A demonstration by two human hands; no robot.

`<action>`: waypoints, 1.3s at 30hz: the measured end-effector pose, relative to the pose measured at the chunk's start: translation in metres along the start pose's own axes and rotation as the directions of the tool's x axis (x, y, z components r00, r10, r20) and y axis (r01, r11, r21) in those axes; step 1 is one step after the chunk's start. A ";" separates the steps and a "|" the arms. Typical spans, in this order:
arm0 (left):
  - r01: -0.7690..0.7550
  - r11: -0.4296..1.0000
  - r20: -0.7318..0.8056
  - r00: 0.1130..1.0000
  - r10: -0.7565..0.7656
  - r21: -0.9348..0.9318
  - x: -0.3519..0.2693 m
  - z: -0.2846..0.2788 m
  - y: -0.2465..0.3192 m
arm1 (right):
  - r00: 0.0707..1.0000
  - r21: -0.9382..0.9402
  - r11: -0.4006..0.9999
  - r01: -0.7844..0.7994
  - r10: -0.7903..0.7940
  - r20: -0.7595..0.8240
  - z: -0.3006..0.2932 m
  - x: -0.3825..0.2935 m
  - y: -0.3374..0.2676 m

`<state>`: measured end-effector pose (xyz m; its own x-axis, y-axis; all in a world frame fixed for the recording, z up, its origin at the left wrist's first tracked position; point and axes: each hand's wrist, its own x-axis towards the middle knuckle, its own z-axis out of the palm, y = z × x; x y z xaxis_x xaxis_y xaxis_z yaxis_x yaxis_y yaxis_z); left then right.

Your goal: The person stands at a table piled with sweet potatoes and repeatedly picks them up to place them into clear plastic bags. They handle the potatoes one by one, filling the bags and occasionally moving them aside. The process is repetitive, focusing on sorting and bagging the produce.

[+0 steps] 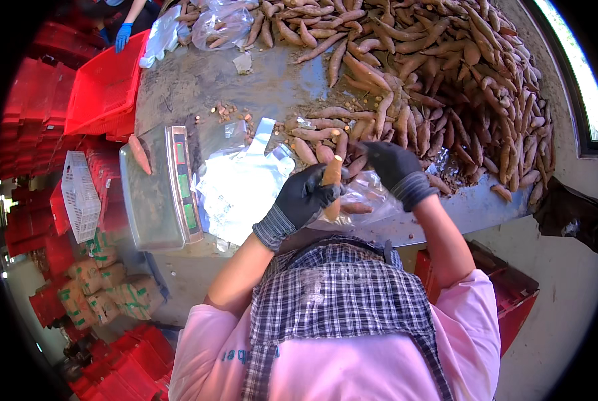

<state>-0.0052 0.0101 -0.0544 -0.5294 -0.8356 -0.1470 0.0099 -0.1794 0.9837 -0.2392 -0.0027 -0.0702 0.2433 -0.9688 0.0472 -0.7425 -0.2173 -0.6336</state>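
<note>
My left hand (pixel 306 195), in a dark knitted-cuff glove, is closed around a sweet potato (pixel 332 180) whose upper end shows a pale cut face. To its right my right hand (pixel 396 168), gloved alike, is over the near edge of the sweet potato pile (pixel 444 90); it is blurred, and whether it holds anything cannot be told. Below the hands lies a clear plastic bag (pixel 374 193) with a sweet potato by it. A stack of white plastic bags (pixel 243 188) rests left of my left hand.
A weighing scale (pixel 153 195) with one sweet potato (pixel 139 154) on it stands at the table's left. Cut root ends (pixel 223 111) lie scattered on the table (pixel 188 85). Beyond are red crates (pixel 106 82) and a co-worker's blue-gloved hand (pixel 123 36). A window (pixel 574 65) is at right.
</note>
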 end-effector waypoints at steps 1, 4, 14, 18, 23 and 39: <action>0.020 0.977 -0.002 1.000 -0.021 -0.213 0.000 -0.004 0.005 | 0.999 -0.008 0.999 -0.049 0.049 -0.024 0.000 0.004 0.010; 0.043 0.584 -0.125 0.961 -0.245 -0.811 0.001 -0.005 0.011 | 0.979 0.260 0.960 -0.107 0.147 -0.139 0.001 -0.013 -0.014; 0.097 -0.175 0.157 0.913 -0.376 -0.980 -0.006 0.004 -0.012 | 0.979 0.076 0.996 -0.054 0.067 -0.192 0.051 -0.017 -0.023; -0.041 0.303 -0.117 0.964 -0.237 -0.952 -0.009 0.011 0.018 | 0.923 0.653 0.686 -0.321 0.381 0.053 0.048 -0.029 0.005; 0.152 0.785 -0.070 0.968 -0.240 -0.600 -0.021 0.011 0.004 | 0.891 0.788 0.420 -0.451 0.267 0.367 0.011 -0.045 -0.060; 0.265 0.758 0.077 0.959 -0.274 -0.596 -0.064 0.001 0.064 | 0.999 -0.316 0.947 0.051 -0.045 0.027 0.053 0.028 0.065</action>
<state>0.0287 0.0522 0.0176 -0.5757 -0.7118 -0.4024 0.3730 -0.6666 0.6454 -0.2470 -0.0376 -0.1509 0.2929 -0.9546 0.0548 -0.8884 -0.2929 -0.3535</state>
